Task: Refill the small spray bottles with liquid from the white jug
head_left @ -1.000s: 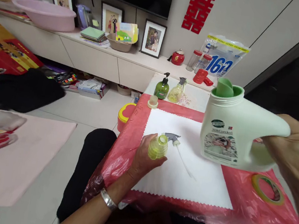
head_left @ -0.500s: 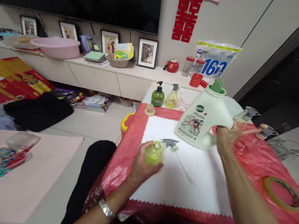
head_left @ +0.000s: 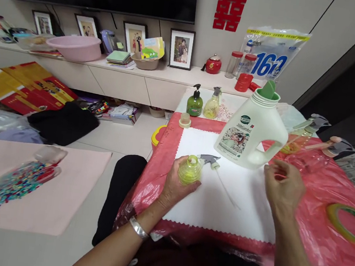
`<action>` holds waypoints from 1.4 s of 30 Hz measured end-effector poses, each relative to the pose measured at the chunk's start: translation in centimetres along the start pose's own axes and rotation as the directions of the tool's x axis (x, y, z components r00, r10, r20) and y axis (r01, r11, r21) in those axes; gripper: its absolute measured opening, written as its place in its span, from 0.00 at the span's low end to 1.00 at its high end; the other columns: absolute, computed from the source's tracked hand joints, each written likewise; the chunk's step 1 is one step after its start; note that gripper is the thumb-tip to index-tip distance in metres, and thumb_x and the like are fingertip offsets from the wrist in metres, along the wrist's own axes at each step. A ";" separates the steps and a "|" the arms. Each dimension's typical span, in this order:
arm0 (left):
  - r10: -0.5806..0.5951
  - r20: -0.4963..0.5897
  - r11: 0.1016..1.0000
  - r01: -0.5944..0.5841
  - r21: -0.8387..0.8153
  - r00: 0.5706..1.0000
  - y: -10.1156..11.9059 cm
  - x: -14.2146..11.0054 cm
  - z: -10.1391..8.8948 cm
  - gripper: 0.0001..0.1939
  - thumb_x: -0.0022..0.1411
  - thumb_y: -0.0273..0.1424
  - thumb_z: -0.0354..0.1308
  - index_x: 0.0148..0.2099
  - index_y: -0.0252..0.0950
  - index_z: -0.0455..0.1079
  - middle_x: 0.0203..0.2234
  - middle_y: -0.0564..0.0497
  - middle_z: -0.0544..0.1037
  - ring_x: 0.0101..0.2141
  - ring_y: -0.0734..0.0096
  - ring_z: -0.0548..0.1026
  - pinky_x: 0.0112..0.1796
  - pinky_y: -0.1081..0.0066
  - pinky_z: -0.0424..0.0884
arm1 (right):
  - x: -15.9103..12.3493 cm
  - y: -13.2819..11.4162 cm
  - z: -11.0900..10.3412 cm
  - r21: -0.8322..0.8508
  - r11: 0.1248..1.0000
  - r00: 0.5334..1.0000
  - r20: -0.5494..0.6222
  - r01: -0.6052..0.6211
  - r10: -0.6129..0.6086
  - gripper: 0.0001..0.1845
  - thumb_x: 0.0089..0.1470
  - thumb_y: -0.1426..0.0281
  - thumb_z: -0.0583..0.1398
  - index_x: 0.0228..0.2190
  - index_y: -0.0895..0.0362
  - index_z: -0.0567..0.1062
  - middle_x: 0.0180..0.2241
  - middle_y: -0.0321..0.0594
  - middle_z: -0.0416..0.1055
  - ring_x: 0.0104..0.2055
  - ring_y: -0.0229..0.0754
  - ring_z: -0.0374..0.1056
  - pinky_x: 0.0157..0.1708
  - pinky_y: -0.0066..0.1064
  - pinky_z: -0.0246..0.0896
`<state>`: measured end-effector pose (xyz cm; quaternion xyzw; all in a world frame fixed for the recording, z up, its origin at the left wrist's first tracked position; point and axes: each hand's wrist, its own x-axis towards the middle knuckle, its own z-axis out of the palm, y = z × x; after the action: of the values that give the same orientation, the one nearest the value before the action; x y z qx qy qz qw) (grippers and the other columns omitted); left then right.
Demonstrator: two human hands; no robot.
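Observation:
My left hand (head_left: 177, 185) is wrapped around a yellow-green ribbed spray bottle (head_left: 190, 170), its neck uncapped and facing up. Just behind it a grey spray trigger (head_left: 211, 159) with a long thin tube lies on the white scalloped cloth (head_left: 216, 209). A large pale-green detergent jug (head_left: 251, 126) stands upright, with a green spout in its open mouth. To the right of the jug's base is my right hand (head_left: 284, 185), off the handle, fingers loosely bent with a gap to the thumb. It appears to hold nothing.
A translucent cap (head_left: 185, 120), a green pump bottle (head_left: 195, 104) and another spray bottle (head_left: 212, 105) stand at the table's back left. Spray bottles (head_left: 306, 133) and a tape roll (head_left: 351, 224) sit at right on red plastic (head_left: 309, 253). Beads (head_left: 18, 183) cover a pink sheet at left.
My right hand has let go of the jug's handle and moved down and to the right. The jug stays on the cloth. My left hand keeps the bottle; the view has shifted slightly.

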<state>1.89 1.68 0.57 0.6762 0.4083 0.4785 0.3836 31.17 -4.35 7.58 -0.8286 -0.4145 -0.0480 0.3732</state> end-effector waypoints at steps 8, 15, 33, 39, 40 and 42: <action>-0.087 0.013 0.990 0.088 -0.113 0.996 0.6 -0.1 0.0 0.43 0.45 0.45 0.75 0.60 0.40 0.61 0.55 0.42 0.75 0.56 0.48 0.74 0.58 0.50 0.70 | -3.2 -6.2 5.3 -0.066 0.981 0.836 0.537 0.180 -0.117 0.16 0.57 0.61 0.60 0.39 0.61 0.77 0.40 0.48 0.74 0.40 0.48 0.70 0.42 0.36 0.62; -0.070 0.057 0.988 0.077 -0.136 0.996 0.4 -0.1 -0.1 0.45 0.44 0.48 0.75 0.60 0.39 0.61 0.54 0.42 0.75 0.54 0.50 0.75 0.57 0.53 0.70 | -3.8 -8.4 7.3 -0.104 0.983 0.796 0.602 0.154 -0.061 0.14 0.57 0.64 0.62 0.37 0.64 0.75 0.41 0.57 0.72 0.42 0.55 0.70 0.40 0.38 0.59; -0.113 0.031 0.990 0.115 -0.078 0.993 0.7 0.1 0.1 0.41 0.44 0.41 0.75 0.57 0.39 0.63 0.53 0.42 0.75 0.54 0.50 0.75 0.57 0.51 0.70 | -1.6 -12.4 -1.5 0.986 0.081 0.985 0.154 -0.148 -0.077 0.18 0.44 0.63 0.74 0.36 0.55 0.78 0.37 0.39 0.72 0.37 0.38 0.70 0.31 0.28 0.69; -0.109 0.035 0.992 0.111 -0.065 0.993 0.9 0.1 0.0 0.40 0.44 0.39 0.75 0.57 0.39 0.63 0.53 0.42 0.75 0.54 0.49 0.75 0.56 0.51 0.71 | -2.2 -14.5 -2.4 0.990 0.129 0.992 -0.038 0.053 -0.117 0.12 0.47 0.67 0.72 0.35 0.57 0.81 0.36 0.40 0.73 0.38 0.40 0.72 0.34 0.30 0.71; -0.109 0.037 0.992 0.111 -0.065 0.993 0.9 0.1 0.0 0.40 0.44 0.38 0.75 0.57 0.39 0.63 0.53 0.42 0.75 0.54 0.50 0.75 0.56 0.51 0.71 | -2.4 -14.7 -2.2 0.989 0.138 0.991 -0.028 0.046 -0.132 0.11 0.46 0.67 0.72 0.33 0.57 0.81 0.35 0.40 0.73 0.37 0.40 0.72 0.34 0.30 0.71; -0.114 0.041 0.991 0.116 -0.061 0.993 1.0 0.1 -0.1 0.41 0.43 0.37 0.75 0.57 0.39 0.62 0.53 0.42 0.75 0.54 0.50 0.75 0.56 0.51 0.71 | -2.7 -15.0 -1.8 0.989 0.145 0.989 0.009 0.013 -0.148 0.10 0.45 0.67 0.73 0.27 0.57 0.79 0.33 0.39 0.72 0.36 0.39 0.71 0.34 0.31 0.72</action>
<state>2.04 1.46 1.50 0.6479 0.4239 0.4554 0.4395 18.98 -1.64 16.47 -0.3627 -0.4078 0.2570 0.7976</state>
